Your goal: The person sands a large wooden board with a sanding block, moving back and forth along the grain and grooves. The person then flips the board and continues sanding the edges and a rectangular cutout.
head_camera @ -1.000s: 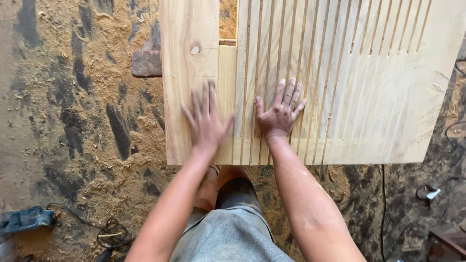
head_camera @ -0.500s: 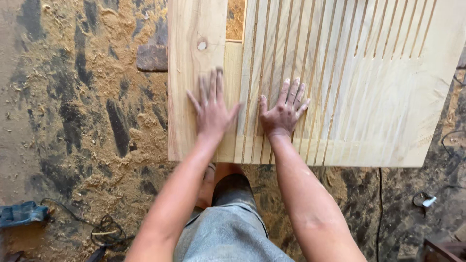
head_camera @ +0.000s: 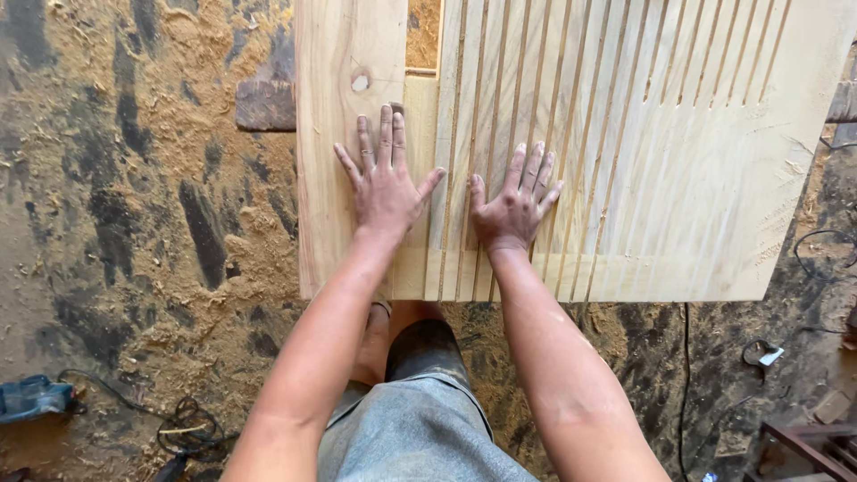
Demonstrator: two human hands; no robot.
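Two hands pressed flat, fingers spread — our left hand [head_camera: 386, 189] has slid farther up one plain board [head_camera: 344, 143], our right hand [head_camera: 513, 207] unmoved on one slotted panel [head_camera: 661, 170] over sawdust.

No packages, labels, signs or screens anywhere in view.

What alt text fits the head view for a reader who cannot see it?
Seen from above, the left hand and right hand press flat, fingers spread, on a pale slatted wooden panel lying over a sawdust-covered floor. A blue power tool with its cord lies at lower left.
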